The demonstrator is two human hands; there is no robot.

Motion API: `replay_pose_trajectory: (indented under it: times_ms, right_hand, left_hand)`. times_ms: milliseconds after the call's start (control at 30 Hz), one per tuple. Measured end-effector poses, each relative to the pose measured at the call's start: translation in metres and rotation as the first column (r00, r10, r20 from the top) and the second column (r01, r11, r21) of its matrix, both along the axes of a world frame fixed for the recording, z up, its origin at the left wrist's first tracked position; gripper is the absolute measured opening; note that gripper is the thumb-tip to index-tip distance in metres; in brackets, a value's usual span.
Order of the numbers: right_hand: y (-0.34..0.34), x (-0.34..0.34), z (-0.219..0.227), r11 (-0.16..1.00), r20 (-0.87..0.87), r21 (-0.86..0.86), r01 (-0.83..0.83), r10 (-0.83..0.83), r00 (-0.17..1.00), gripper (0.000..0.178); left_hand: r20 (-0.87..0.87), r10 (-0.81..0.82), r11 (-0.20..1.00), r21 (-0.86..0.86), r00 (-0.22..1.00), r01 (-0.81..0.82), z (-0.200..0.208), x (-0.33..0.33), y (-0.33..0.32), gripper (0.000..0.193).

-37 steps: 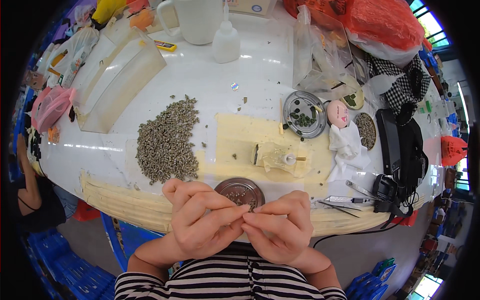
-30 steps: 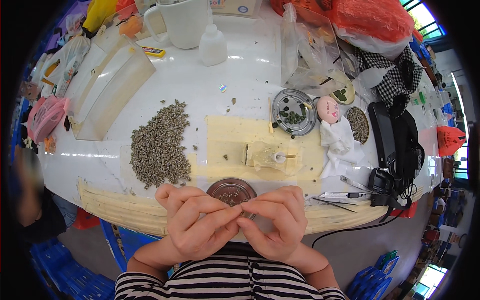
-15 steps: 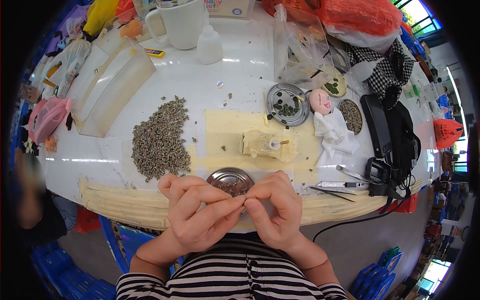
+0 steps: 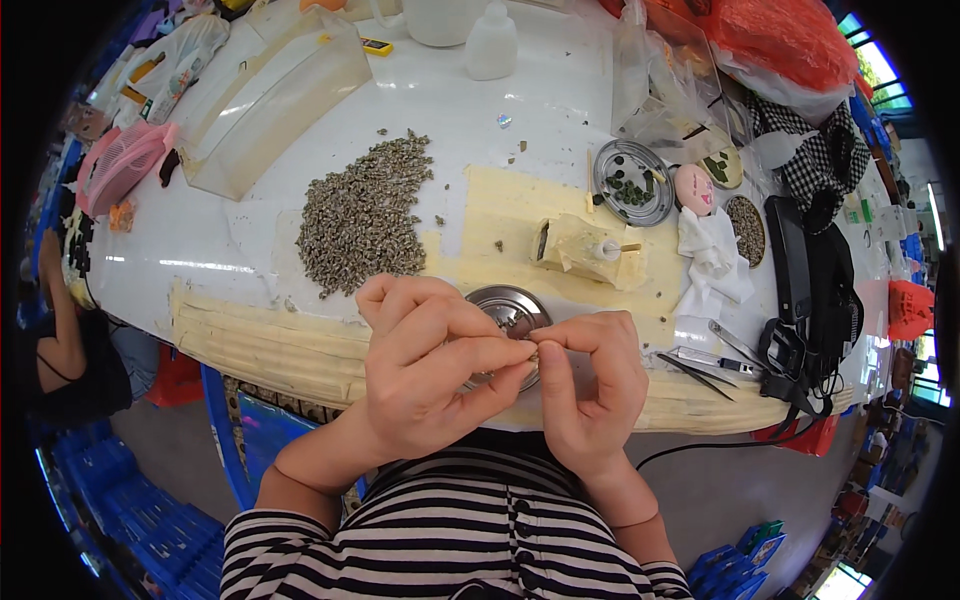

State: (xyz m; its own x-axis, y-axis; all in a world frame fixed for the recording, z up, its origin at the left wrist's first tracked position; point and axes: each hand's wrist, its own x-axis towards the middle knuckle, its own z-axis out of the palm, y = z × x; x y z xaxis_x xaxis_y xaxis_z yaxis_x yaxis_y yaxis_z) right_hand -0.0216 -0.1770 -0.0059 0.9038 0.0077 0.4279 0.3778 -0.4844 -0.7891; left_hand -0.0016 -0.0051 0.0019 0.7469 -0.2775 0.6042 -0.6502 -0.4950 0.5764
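Tiny piece (image 4: pixel 534 356), mostly hidden by fingertips, sits where the two hands meet, just above the near side of a round steel dish (image 4: pixel 495 295). The left hand (image 4: pixel 425 365) pinches it between thumb and index finger, its other fingers curled loosely; the right hand (image 4: pixel 597 380) pinches from the opposite side with thumb and index finger touching the same spot. Both hands are close to a striped shirt (image 4: pixel 430 535), over the taped front edge (image 4: pixel 255 335) of the white table. The dish, partly covered by the hands, has small bits lying in it. Right of the hands lie dark tweezers (image 4: pixel 697 376) and a cutter (image 4: pixel 712 360). Farther in, a tape-wrapped block (image 4: pixel 575 250) bearing a thin rod stands on a yellowish sheet (image 4: pixel 490 210), and to its left spreads a large pile of small grey-brown pieces (image 4: pixel 362 225). Crumpled white tissue (image 4: pixel 712 258) lies right of the block, near a pink rounded object (image 4: pixel 695 189). Beside that object, a clear round dish (image 4: pixel 652 208) holds dark green pieces. Toward the far side are a long translucent tray (image 4: pixel 290 110), a white squeeze bottle (image 4: pixel 491 46) and a red plastic bag (image 4: pixel 785 50).
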Motion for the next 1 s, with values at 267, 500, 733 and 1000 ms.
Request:
replay_pose_trajectory:
  times_ms: [267, 500, 733, 1000]
  right_hand:
    - [-0.003, -0.0001, 0.0022, 0.992, -0.073, 0.099, -0.077, 0.084, 0.994, 0.005]
    - [-0.0011, -0.0028, 0.0002, 0.985, -0.056, 0.169, -0.022, 0.032, 0.998, 0.006]
    - [-0.004, -0.0038, -0.001, 0.997, 0.082, 0.063, -0.037, 0.032, 0.996, 0.009]
    - [-0.0028, -0.0013, -0.0019, 0.996, 0.004, 0.069, -0.049, 0.048, 0.999, 0.008]
  left_hand:
    - [0.028, 0.03, 1.0, -0.009, 0.999, -0.029, -0.0025, 0.0005, -0.0015, 0.024]
    - [0.074, 0.068, 0.996, 0.044, 0.995, -0.072, -0.0028, -0.0022, -0.0016, 0.026]
    - [0.056, 0.087, 0.994, 0.054, 0.995, -0.09, -0.0031, -0.0022, -0.0011, 0.027]
    - [0.061, 0.081, 0.996, 0.033, 0.995, -0.083, -0.0039, -0.0023, -0.0005, 0.026]
